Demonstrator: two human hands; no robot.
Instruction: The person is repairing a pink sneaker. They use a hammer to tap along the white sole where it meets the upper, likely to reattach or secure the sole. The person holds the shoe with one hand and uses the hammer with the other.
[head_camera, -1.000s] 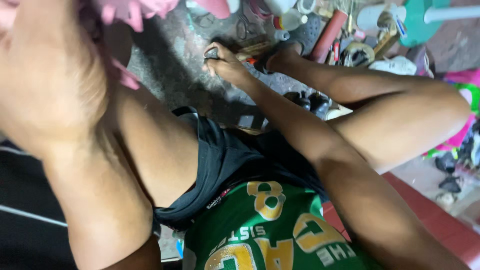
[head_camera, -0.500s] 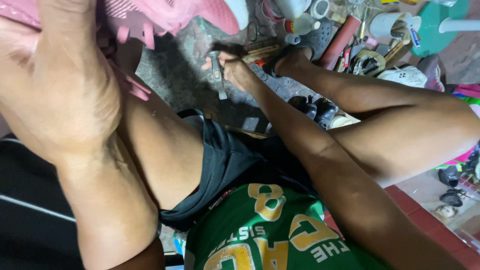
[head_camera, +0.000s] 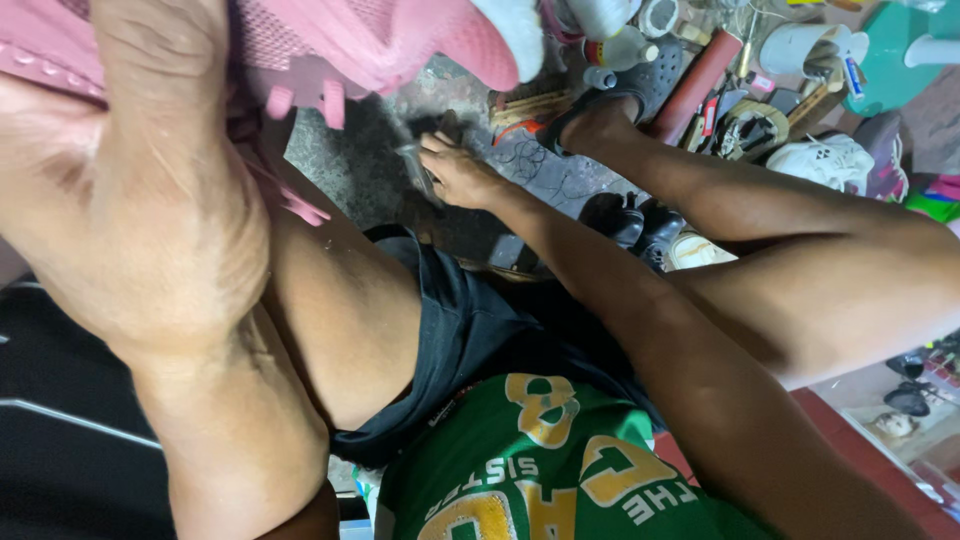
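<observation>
The left hand (head_camera: 150, 190) fills the near left of the view, raised and pressed against a pink mesh shoe (head_camera: 380, 40) that it holds up by the upper edge, though its fingers are hidden, so whether they are curled tight cannot be told. The right hand (head_camera: 458, 175) reaches far out to the dark floor (head_camera: 350, 165) and is closed around a small metal tool (head_camera: 418, 168) that touches the ground. Beyond it lie a white sneaker (head_camera: 830, 160), a reddish-brown cylinder (head_camera: 695, 85) and other clutter, beside the person's sandalled foot (head_camera: 600, 115).
</observation>
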